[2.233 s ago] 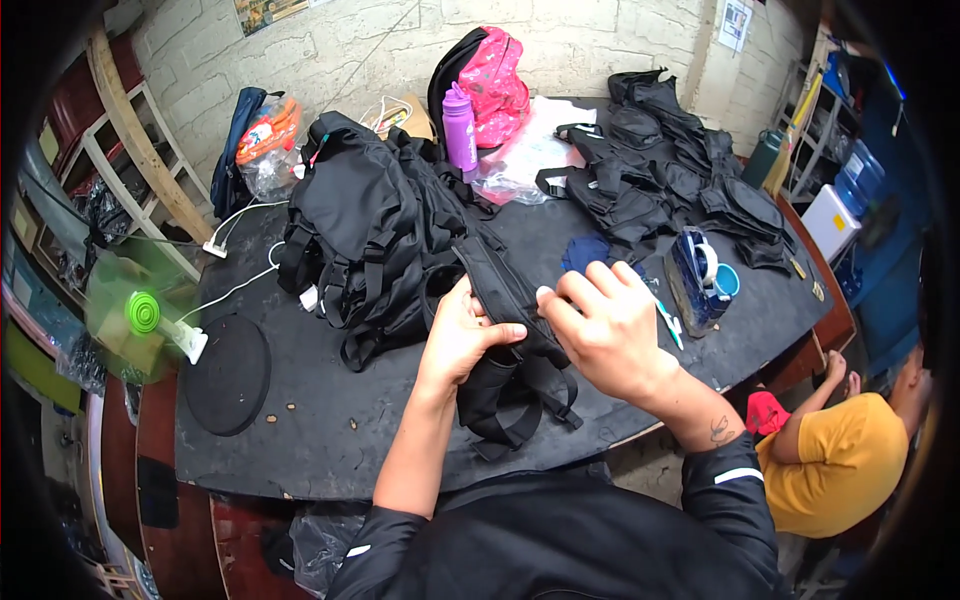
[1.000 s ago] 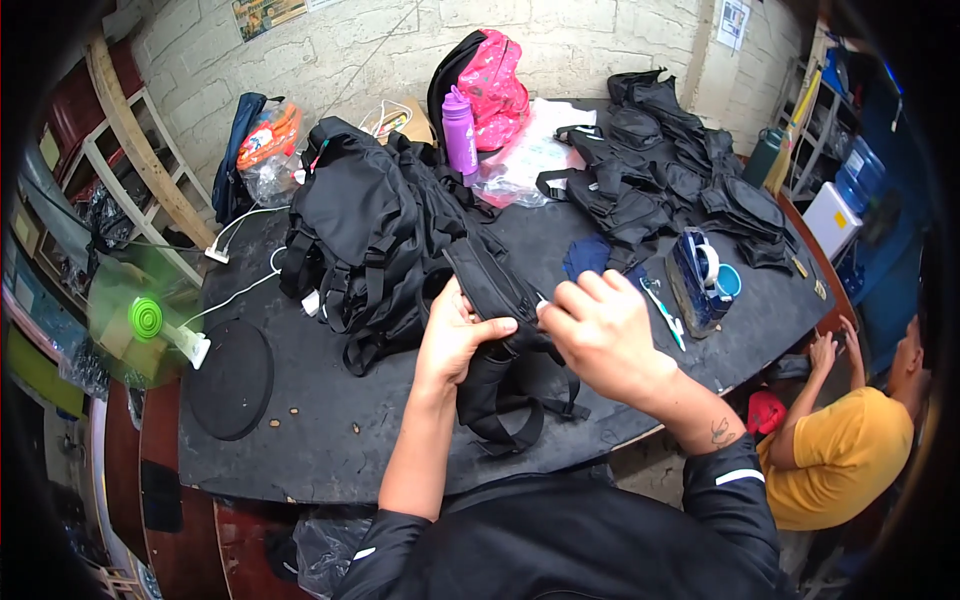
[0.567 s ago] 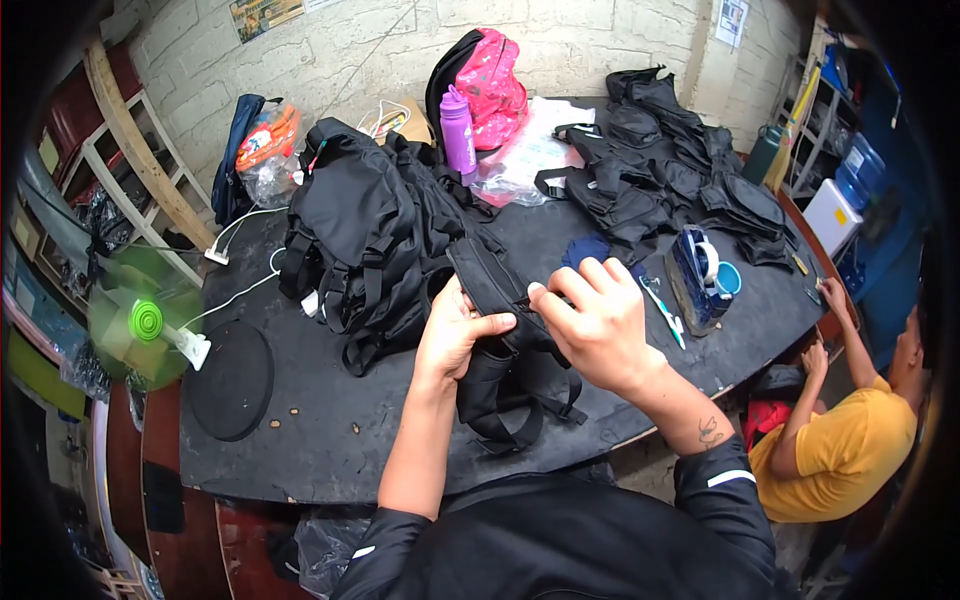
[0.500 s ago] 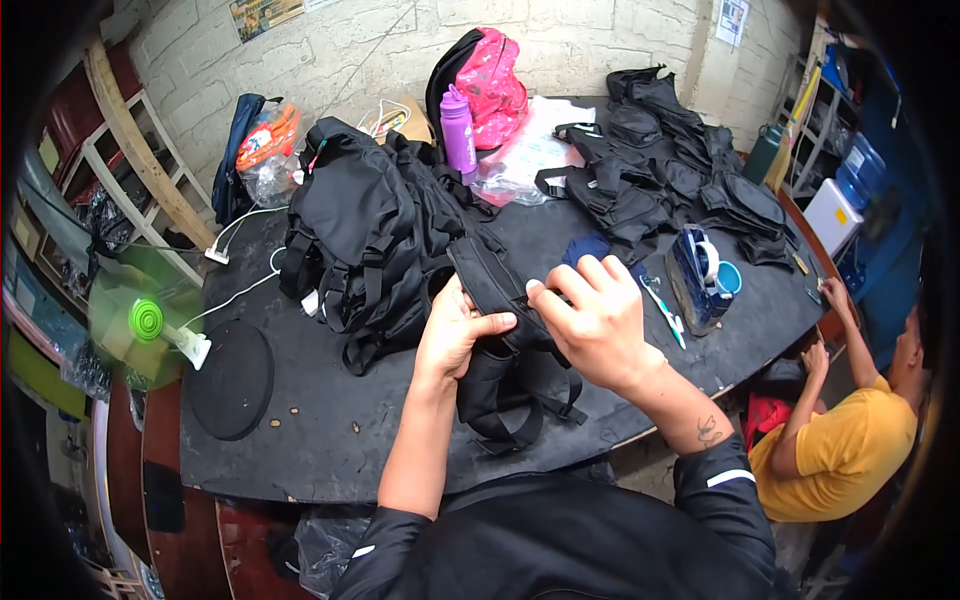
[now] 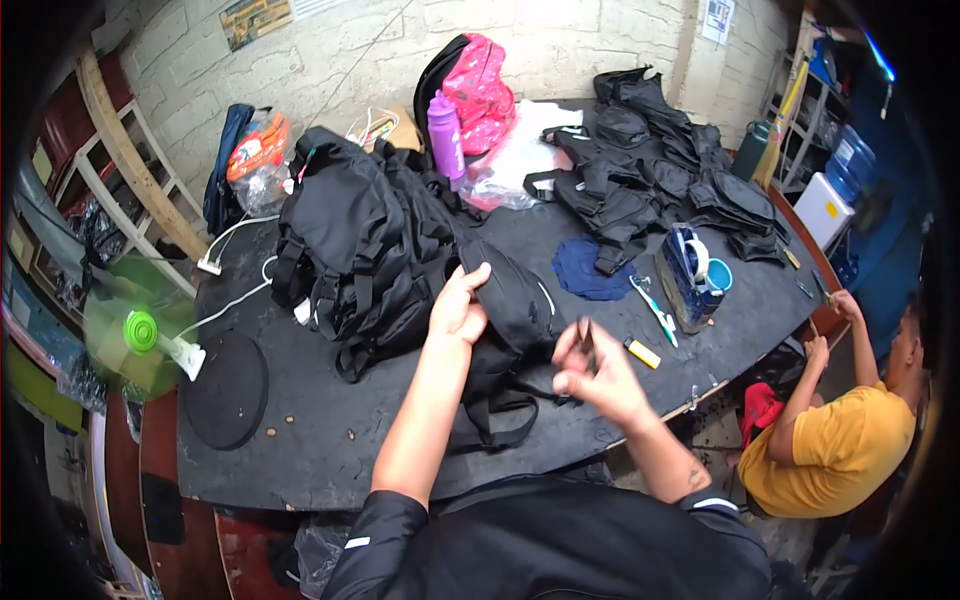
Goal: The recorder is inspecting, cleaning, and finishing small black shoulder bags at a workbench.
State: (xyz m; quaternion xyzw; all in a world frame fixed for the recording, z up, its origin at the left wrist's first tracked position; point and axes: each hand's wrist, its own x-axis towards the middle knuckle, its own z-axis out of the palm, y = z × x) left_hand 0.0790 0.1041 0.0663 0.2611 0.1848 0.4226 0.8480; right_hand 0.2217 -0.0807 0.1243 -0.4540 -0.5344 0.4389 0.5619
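My left hand (image 5: 460, 308) grips the edge of a padded black bag piece (image 5: 515, 300), its thumb lying on top. A light line, perhaps piping or a zip, runs along the far edge of that piece. Black webbing straps (image 5: 500, 422) hang below it onto the table. Just right of the piece, my right hand (image 5: 603, 378) is closed around a small dark tool (image 5: 587, 338) that points upward; blur hides its exact kind. A large black backpack (image 5: 365, 235) stands left of my hands. Beyond the right hand lie a yellow lighter (image 5: 642, 352) and a white-and-teal toothbrush-like tool (image 5: 655, 312).
A tape dispenser (image 5: 680, 290), dark blue cloth (image 5: 592, 268), purple bottle (image 5: 445, 140), pink bag (image 5: 478, 90) and heap of black bags (image 5: 660, 165) share the black table (image 5: 300, 470). A green fan (image 5: 142, 330) spins at left. Someone in yellow (image 5: 840, 450) sits at right.
My right hand has dropped down and away from the black piece, uncovering the lighter and blue cloth. The piece has turned to show a broader panel in my left hand.
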